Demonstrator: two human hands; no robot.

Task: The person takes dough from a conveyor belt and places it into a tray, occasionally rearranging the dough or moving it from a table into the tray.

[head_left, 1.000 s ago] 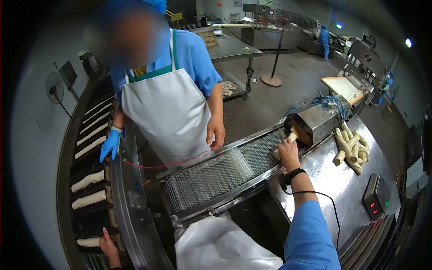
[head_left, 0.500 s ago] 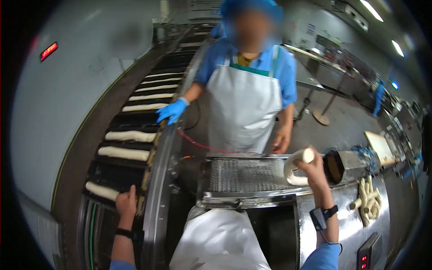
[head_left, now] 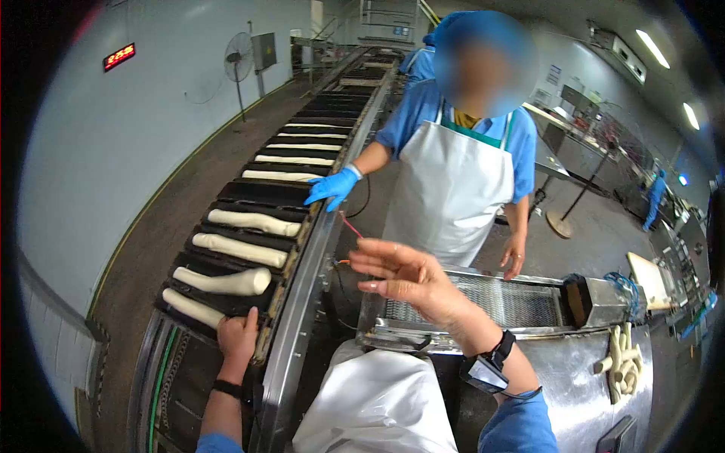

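Observation:
My left hand (head_left: 238, 337) is at the near end of the tray conveyor, touching the right end of a dough strip (head_left: 190, 308); its fingers are curled, with the thumb up. Just above lies a thicker dough piece (head_left: 219, 281) with a rounded right end, on a dark tray. My right hand (head_left: 400, 278) is in the air between the tray conveyor and the mesh belt (head_left: 483, 298), fingers apart and nothing in it. More dough strips (head_left: 240, 250) rest in dark trays farther up the line.
A co-worker in a white apron (head_left: 453, 189) stands across, one blue-gloved hand (head_left: 332, 188) at the conveyor's metal rail (head_left: 298, 332). A pile of dough pieces (head_left: 624, 366) lies on the steel table (head_left: 559, 377) at right, near a metal box (head_left: 613, 300).
My right hand has moved left from the mesh belt and let go of the thick dough piece, which now lies on a tray above my left hand. The whole view has shifted.

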